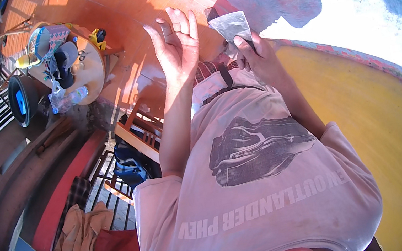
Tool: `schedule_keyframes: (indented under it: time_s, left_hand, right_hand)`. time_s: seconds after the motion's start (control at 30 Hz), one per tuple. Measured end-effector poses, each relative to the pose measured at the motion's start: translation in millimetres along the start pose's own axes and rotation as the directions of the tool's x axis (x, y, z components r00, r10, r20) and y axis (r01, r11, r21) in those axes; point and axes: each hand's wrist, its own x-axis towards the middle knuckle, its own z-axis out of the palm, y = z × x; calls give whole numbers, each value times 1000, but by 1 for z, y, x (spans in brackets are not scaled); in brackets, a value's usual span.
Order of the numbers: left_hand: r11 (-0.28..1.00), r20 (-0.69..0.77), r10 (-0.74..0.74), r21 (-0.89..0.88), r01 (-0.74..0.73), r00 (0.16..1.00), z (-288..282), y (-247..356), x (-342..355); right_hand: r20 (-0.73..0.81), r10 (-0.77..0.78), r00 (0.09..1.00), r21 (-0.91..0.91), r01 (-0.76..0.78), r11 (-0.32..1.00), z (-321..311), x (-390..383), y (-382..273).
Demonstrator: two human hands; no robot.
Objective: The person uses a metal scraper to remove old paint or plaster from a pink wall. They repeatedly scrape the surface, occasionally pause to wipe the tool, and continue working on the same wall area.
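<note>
My left hand [179,49] is raised in front of my body, palm up. Its fingers are spread and slightly curled, and nothing lies in it. My right hand [256,55] pinches a flat, silvery-grey packet or sheet [231,26] between thumb and fingers. The piece widens toward its far end, where a dark red patch [212,13] shows beside it. Whether that patch belongs to it, I cannot tell. My right fingertips are partly hidden behind the piece.
A round table [93,77] at the far left bears a dark cap [66,57], scissors [83,55] and a clear plastic bag [61,98]. Beside it is a black tub [22,115]. A blue bag [129,166] sits near a wooden chair [134,141]. A yellow surface [369,113] fills the right.
</note>
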Motion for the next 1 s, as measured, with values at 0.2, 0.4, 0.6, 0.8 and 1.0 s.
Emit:
schedule_keyframes:
  time_s: [0.2,0.4,0.6,0.8,1.0]
  left_hand:
    - [-493,111,86,868,-54,990,30,14,-4]
    - [-843,346,230,538,8,910,23,42,13]
    - [-596,101,362,789,147,927,-11,59,36]
    - [-499,113,440,856,138,891,-31,75,52]
    - [-310,76,484,947,89,872,-30,83,48]
  right_hand:
    - [5,-162,987,-54,162,985,17,4,-11]
    - [-51,-416,908,-299,383,874,38,16,-14]
    - [400,-403,823,-456,560,692,79,12,-15]
    - [573,-414,707,-495,701,513,116,7,-10]
    - [508,-422,751,-547,660,515,115,27,-10]
